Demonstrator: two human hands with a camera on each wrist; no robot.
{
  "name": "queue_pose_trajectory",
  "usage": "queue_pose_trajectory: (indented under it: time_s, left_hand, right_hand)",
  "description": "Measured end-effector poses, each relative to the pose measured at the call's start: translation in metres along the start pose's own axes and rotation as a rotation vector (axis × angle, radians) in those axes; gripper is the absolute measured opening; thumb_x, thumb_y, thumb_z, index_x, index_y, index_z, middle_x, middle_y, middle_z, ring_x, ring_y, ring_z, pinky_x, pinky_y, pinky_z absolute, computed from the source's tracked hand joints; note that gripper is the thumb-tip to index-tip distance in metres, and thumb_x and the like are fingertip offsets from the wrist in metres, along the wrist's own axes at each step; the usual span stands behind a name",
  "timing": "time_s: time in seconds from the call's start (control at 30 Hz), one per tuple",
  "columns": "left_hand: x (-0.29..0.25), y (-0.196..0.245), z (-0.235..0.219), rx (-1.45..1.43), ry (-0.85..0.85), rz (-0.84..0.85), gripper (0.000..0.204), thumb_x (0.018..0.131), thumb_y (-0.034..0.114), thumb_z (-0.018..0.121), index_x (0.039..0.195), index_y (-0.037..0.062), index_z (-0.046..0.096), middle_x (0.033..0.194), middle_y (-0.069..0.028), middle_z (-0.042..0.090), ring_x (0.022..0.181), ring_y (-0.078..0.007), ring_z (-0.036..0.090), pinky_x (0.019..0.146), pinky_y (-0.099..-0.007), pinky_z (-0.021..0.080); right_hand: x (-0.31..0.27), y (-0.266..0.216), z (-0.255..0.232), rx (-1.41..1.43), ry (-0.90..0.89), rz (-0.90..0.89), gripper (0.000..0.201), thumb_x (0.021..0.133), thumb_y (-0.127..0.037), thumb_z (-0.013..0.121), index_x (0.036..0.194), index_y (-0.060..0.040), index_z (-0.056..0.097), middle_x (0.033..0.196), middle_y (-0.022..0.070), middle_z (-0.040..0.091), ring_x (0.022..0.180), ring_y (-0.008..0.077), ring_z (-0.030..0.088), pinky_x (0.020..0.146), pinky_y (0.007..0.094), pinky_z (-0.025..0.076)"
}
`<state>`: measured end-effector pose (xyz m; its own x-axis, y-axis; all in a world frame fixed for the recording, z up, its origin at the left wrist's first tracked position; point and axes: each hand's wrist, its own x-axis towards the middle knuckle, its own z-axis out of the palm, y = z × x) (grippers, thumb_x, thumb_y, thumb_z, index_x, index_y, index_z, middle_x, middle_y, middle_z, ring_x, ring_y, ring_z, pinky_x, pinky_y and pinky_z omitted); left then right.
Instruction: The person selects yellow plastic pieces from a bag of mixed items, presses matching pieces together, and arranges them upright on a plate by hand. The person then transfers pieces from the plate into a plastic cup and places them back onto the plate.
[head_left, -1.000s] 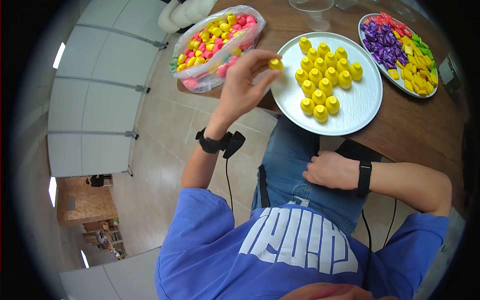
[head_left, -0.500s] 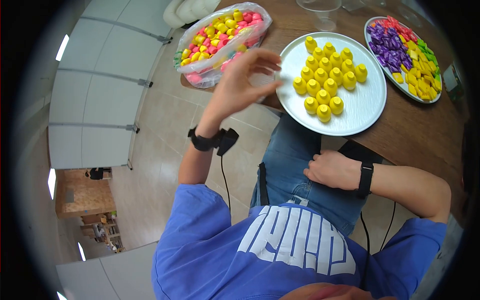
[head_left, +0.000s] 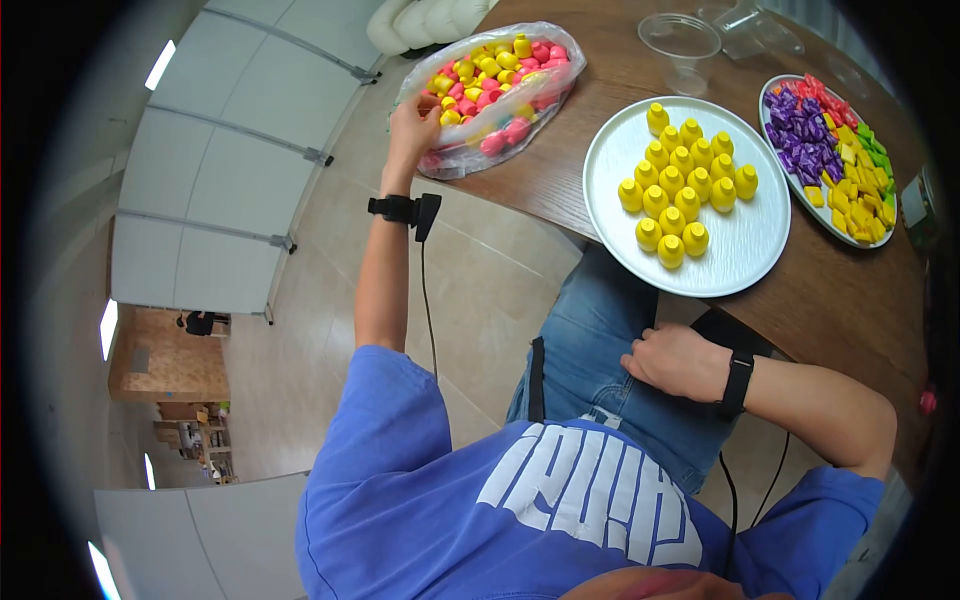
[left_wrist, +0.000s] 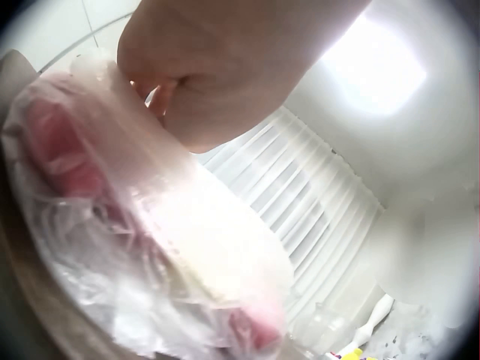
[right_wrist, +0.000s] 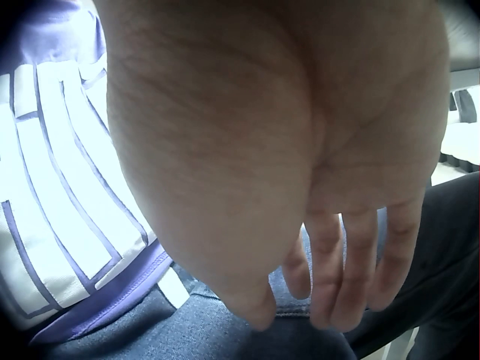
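Observation:
My left hand (head_left: 412, 132) reaches over the near-left rim of a clear plastic bag (head_left: 548, 112) filled with pink and yellow bottle-shaped pieces (head_left: 487, 68). Its fingertips are down among the pieces, and whether they grip one I cannot tell. In the left wrist view the bag's plastic (left_wrist: 142, 180) covers those fingers. Several yellow bottle-shaped pieces (head_left: 670, 180) stand upright, grouped closely, on a round white plate (head_left: 745, 250). On the jeans lies my right hand (head_left: 680, 362), its fingers (right_wrist: 360, 270) loosely bent with nothing in them.
Right of the plate, an oval plate (head_left: 828, 222) bears purple wrapped pieces (head_left: 803, 140) and red, yellow and green ones. Clear plastic cups (head_left: 680, 40) stand at the back of the wooden table (head_left: 560, 190). A jar (head_left: 918, 195) is at the far right.
My left hand held a yellow piece by the round plate's left rim; half a second ago none showed in it. It has since moved left to the bag. The right hand stays put.

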<state>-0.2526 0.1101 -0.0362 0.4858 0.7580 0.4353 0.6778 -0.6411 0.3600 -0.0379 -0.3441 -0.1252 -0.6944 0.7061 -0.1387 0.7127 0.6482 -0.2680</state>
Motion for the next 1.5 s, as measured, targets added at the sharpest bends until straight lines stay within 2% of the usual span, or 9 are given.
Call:
queue_pose_trajectory:
  time_s: [0.27,0.5,0.6,0.67,0.87,0.93,1.03,1.3,1.5]
  left_hand:
    - [0.031,0.008,0.003,0.388,-0.271,-0.04,0.037,0.093,0.036,0.075,0.11,0.0026,0.078,0.101,-0.0183,0.078,0.097,-0.0293,0.076,0.085,-0.0386,0.057]
    - [0.04,0.004,0.005,0.213,-0.325,0.035,0.035,0.092,0.033,0.078,0.113,0.0045,0.078,0.105,-0.0146,0.078,0.097,-0.0291,0.075,0.087,-0.0379,0.058]
    - [0.023,0.019,-0.005,0.284,-0.087,0.115,0.036,0.091,0.027,0.079,0.118,0.0044,0.075,0.105,-0.0139,0.078,0.098,-0.0274,0.075,0.088,-0.0385,0.058]
    - [0.011,0.043,-0.012,-0.129,0.269,0.269,0.035,0.086,0.015,0.082,0.116,0.0012,0.073,0.104,-0.0161,0.078,0.097,-0.0268,0.075,0.086,-0.0378,0.058]
    - [-0.077,0.132,0.006,-0.56,0.03,0.332,0.037,0.095,0.001,0.073,0.13,-0.0017,0.061,0.123,-0.0113,0.07,0.112,-0.0181,0.068,0.092,-0.0289,0.054]
    - [-0.109,0.166,0.007,-0.87,-0.236,0.286,0.039,0.092,-0.002,0.075,0.129,-0.0026,0.062,0.122,-0.011,0.068,0.111,-0.0172,0.068,0.096,-0.0305,0.055]
    - [-0.145,0.2,0.006,-0.999,-0.318,0.269,0.043,0.089,-0.004,0.077,0.129,-0.0037,0.061,0.122,-0.0106,0.067,0.115,-0.0175,0.067,0.097,-0.0312,0.056]
    - [-0.173,0.218,0.009,-0.766,-0.346,0.296,0.044,0.08,0.003,0.087,0.118,-0.0007,0.066,0.113,-0.0105,0.07,0.1,-0.0159,0.071,0.085,-0.0284,0.058]
    - [-0.172,0.217,0.011,-0.817,-0.401,0.304,0.05,0.082,-0.005,0.085,0.124,-0.0017,0.058,0.12,-0.01,0.063,0.11,-0.0168,0.068,0.09,-0.0288,0.06]
  right_hand:
    - [0.0,0.0,0.002,0.022,0.004,-0.002,0.009,0.089,-0.01,0.063,0.095,-0.0044,0.064,0.079,0.0098,0.066,0.084,0.0266,0.069,0.072,0.0367,0.057]
    - [-0.002,0.003,0.004,0.028,0.017,0.013,0.009,0.091,-0.01,0.061,0.096,-0.0027,0.064,0.078,0.0114,0.065,0.082,0.0289,0.069,0.071,0.0387,0.058]
    - [-0.003,0.003,0.008,0.023,0.046,0.007,0.01,0.093,-0.01,0.059,0.096,-0.0018,0.064,0.078,0.0127,0.065,0.081,0.0299,0.068,0.069,0.0395,0.058]
    - [-0.003,0.004,0.008,0.051,0.053,0.017,0.012,0.094,-0.011,0.058,0.096,-0.0011,0.065,0.077,0.0135,0.064,0.08,0.0305,0.068,0.068,0.0402,0.057]
    - [-0.004,0.006,0.014,0.13,0.181,0.078,0.011,0.086,-0.01,0.062,0.078,-0.0063,0.067,0.076,0.0116,0.068,0.075,0.0299,0.069,0.072,0.0405,0.056]
    - [-0.004,0.007,0.009,0.16,0.076,0.082,0.019,0.099,-0.014,0.055,0.095,0.0016,0.066,0.077,0.0165,0.063,0.078,0.0333,0.066,0.065,0.043,0.057]
    - [-0.003,0.007,0.011,0.12,0.065,0.065,0.02,0.1,-0.014,0.055,0.096,0.0017,0.066,0.077,0.0165,0.063,0.077,0.0334,0.066,0.066,0.0427,0.057]
    - [-0.003,0.008,0.013,0.128,0.057,0.081,0.02,0.1,-0.014,0.055,0.096,0.0017,0.067,0.078,0.0169,0.065,0.077,0.0334,0.068,0.066,0.0432,0.058]
    - [-0.004,0.007,0.011,0.134,0.045,0.099,0.021,0.1,-0.014,0.054,0.097,0.001,0.068,0.08,0.0171,0.065,0.079,0.0331,0.069,0.067,0.0429,0.058]
